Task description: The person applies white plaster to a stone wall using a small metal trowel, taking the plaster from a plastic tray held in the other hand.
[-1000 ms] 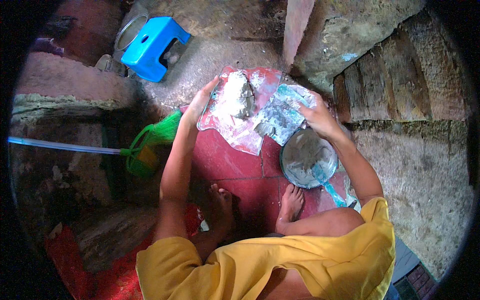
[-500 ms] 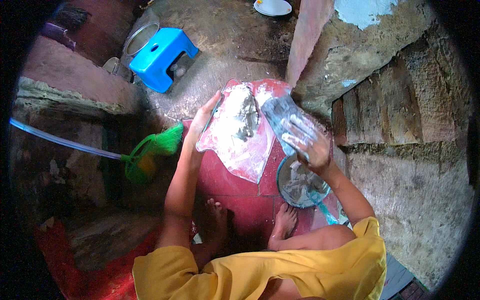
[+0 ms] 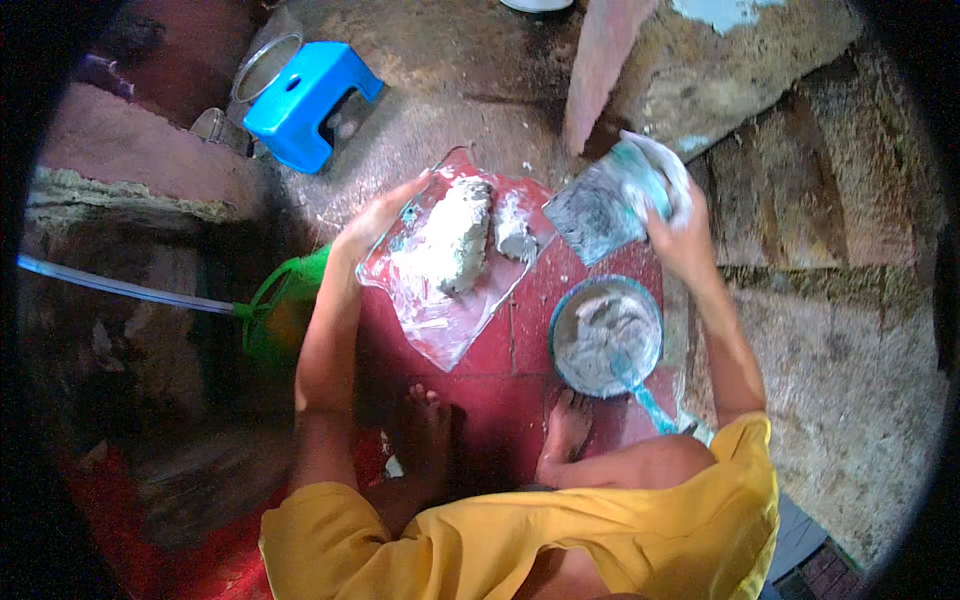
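My left hand (image 3: 385, 218) is closed on the left edge of a see-through sheet (image 3: 440, 340) with irregular edges, smeared with white. On the sheet lie a large whitish lump of paste (image 3: 460, 235) and a smaller lump (image 3: 515, 238) beside it. To the right, my right hand (image 3: 682, 215) grips a flat, grey, roughly rectangular piece (image 3: 595, 215) coated with white and grey smears; its fingers are partly hidden behind a white part. Below that hand stands a round, teal-rimmed bowl (image 3: 557, 345) of grey-white paste, with a teal-handled utensil (image 3: 650, 405) in it.
A blue plastic stool (image 3: 305, 100) stands at the far left, with a round rimmed object (image 3: 268, 68) behind it. A green broom (image 3: 275, 305) lies on the left. White plates (image 3: 537, 4) show at the top edge. A rough wall (image 3: 800, 360) rises on the right.
My right hand has moved up and right with the grey piece, away from the sheet, and turned over. The sheet has shifted slightly left. The smaller lump now shows beside the large one.
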`<action>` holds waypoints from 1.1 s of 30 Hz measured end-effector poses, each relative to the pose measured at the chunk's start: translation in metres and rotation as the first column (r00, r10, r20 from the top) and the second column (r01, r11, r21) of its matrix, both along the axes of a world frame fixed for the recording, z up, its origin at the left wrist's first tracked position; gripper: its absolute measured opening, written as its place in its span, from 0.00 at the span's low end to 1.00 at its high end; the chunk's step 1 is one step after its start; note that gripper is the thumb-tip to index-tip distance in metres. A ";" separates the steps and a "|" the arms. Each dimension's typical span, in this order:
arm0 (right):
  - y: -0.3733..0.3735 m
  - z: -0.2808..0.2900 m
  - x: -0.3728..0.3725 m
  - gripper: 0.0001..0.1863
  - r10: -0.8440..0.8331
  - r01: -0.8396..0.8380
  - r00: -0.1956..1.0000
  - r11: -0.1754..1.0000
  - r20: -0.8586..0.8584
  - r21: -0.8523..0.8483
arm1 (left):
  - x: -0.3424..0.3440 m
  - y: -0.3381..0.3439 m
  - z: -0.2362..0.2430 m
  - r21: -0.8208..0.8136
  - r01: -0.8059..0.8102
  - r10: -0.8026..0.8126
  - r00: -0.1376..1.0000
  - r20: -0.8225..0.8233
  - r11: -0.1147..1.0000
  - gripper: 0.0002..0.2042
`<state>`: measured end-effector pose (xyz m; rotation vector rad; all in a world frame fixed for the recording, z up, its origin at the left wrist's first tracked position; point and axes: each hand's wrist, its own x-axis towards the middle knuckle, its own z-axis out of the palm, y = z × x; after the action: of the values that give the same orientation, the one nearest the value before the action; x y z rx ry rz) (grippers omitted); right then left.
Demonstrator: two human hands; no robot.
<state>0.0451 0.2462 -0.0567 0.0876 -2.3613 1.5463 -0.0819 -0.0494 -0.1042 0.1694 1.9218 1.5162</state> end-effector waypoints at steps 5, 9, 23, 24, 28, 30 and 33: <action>0.004 -0.004 -0.024 0.20 0.134 -0.139 0.986 0.989 0.095 0.049 | -0.014 0.008 -0.009 -0.186 0.378 -0.376 0.925 0.046 0.907 0.27; 0.000 -0.024 -0.030 0.20 0.158 -0.159 0.982 0.987 0.104 0.008 | -0.015 0.016 -0.008 -0.168 0.398 -0.393 0.917 0.063 0.902 0.24; -0.028 -0.054 -0.010 0.20 0.304 -0.272 0.939 0.942 0.159 -0.196 | 0.007 0.029 -0.015 0.192 -0.114 0.003 0.865 0.502 0.975 0.17; -0.031 -0.055 -0.007 0.20 0.313 -0.283 0.931 0.944 0.190 -0.167 | 0.009 0.030 -0.013 0.240 -0.158 0.005 0.845 0.535 0.958 0.17; -0.034 -0.076 0.007 0.20 0.373 -0.297 0.897 0.907 0.239 -0.299 | 0.002 0.028 -0.030 0.147 -0.119 0.040 0.889 0.456 0.982 0.17; -0.026 -0.078 0.012 0.22 0.419 -0.261 0.870 0.838 0.259 -0.480 | -0.004 0.028 -0.030 0.108 -0.066 0.031 0.956 0.291 0.992 0.17; -0.020 -0.043 0.023 0.24 0.438 -0.004 0.871 0.459 0.222 -0.888 | -0.003 0.016 -0.032 0.304 -0.242 0.119 0.921 0.371 0.921 0.18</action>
<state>0.0684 0.2265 -0.1000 -0.2037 -1.4845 2.9968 -0.0852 -0.0332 -0.1359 -0.1261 1.4146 1.8638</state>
